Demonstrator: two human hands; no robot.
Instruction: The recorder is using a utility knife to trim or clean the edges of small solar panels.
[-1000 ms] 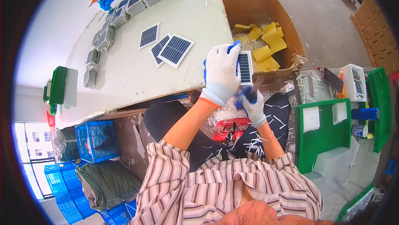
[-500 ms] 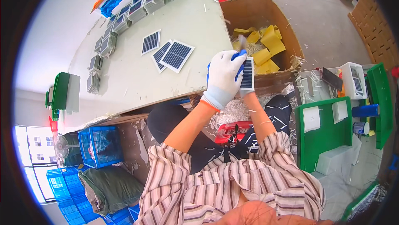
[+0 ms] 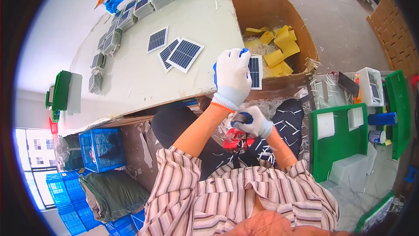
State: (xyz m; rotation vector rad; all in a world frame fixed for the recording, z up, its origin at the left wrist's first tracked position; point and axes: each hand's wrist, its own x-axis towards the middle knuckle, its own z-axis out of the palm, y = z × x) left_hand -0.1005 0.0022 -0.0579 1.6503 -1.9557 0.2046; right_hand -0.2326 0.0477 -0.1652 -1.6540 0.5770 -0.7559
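Observation:
My left hand [image 3: 232, 74], in a white glove with blue-coated fingers, is closed on a small solar panel [image 3: 256, 72]. The panel is dark with a white border and is held upright by the table's right edge, next to the carton. Lower down, over my lap, my right hand [image 3: 255, 122] wears a similar glove. Its fingers are curled round a dark object too obscured to name. Three loose solar panels lie on the pale table [image 3: 139, 76]: one apart [image 3: 157, 39], and one [image 3: 186, 55] overlapping another [image 3: 167, 56].
Stacks of solar panels [image 3: 126, 18] line the table's far left side. A cardboard carton [image 3: 301, 22] holds yellow sheets [image 3: 286, 44] and white strips. At right are a green tray [image 3: 321, 162] and a white bin [image 3: 371, 76]. Blue crates [image 3: 104, 148] stand lower left.
My right hand has come down from behind the panel toward my lap, away from my left hand. The left hand still holds the panel and has shifted slightly left.

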